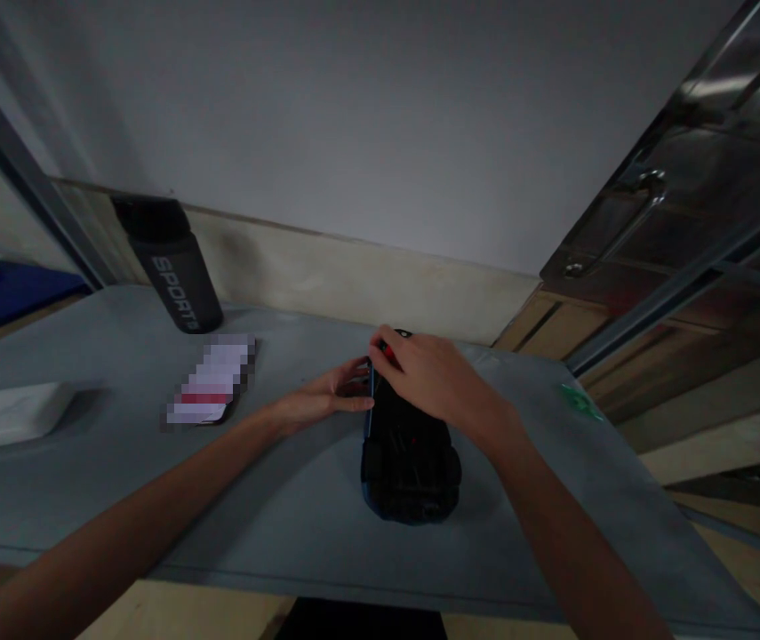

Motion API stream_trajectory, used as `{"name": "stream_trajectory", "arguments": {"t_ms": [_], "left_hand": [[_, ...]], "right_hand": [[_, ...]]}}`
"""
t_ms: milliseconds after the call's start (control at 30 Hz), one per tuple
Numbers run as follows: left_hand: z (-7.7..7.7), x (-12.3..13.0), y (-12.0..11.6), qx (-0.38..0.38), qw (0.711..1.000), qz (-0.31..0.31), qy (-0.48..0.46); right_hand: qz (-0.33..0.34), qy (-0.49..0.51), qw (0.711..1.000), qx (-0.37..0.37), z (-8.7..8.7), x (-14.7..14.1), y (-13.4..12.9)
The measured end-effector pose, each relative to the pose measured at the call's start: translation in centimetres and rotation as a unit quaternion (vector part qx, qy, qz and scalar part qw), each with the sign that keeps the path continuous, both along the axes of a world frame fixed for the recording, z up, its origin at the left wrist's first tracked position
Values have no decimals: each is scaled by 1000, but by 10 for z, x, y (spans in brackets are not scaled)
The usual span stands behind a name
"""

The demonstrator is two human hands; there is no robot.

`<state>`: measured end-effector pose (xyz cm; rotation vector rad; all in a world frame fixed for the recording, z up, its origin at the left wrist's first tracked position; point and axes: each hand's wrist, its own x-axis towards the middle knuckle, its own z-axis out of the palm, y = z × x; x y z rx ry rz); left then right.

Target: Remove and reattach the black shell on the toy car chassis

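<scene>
A toy car (pixel 412 453) lies upside down on the grey-covered table, its black underside and wheels facing up and a blue edge showing along its left. My left hand (pixel 326 396) grips the car's left side, thumb nearer me and fingers farther along. Over the far end of the underside, my right hand (pixel 426 369) is closed, thumb and index finger pinched together. A small red part (pixel 388 352) shows at those fingertips; whether it is held or belongs to the car is unclear. The right hand covers much of the car's far half.
A dark bottle (pixel 176 267) marked SPORT stands at the back left, with a phone (pixel 216 378) lying in front of it. At the left edge is a white object (pixel 10 413). A green scrap (pixel 580 402) lies on the right, near a metal frame bar (pixel 686 276).
</scene>
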<state>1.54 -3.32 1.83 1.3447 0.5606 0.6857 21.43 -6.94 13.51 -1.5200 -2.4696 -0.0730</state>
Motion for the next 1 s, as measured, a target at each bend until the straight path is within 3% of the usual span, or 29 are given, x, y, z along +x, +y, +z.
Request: {"name": "stream_trajectory", "arguments": {"t_ms": [200, 467, 600, 833, 1000], "left_hand": [[-4, -2, 3, 6, 1000, -9, 13], [-4, -3, 3, -12, 999, 10, 28], [-4, -3, 3, -28, 999, 13, 20], [-5, -4, 3, -25, 1000, 5, 14], [1, -5, 1, -15, 1000, 5, 18]], "right_hand": [[29, -24, 998, -52, 13, -7, 1], [23, -34, 998, -53, 13, -3, -2], [99, 33, 991, -85, 14, 6, 2], [73, -18, 996, -45, 10, 6, 4], [137, 26, 989, -57, 11, 6, 2]]}}
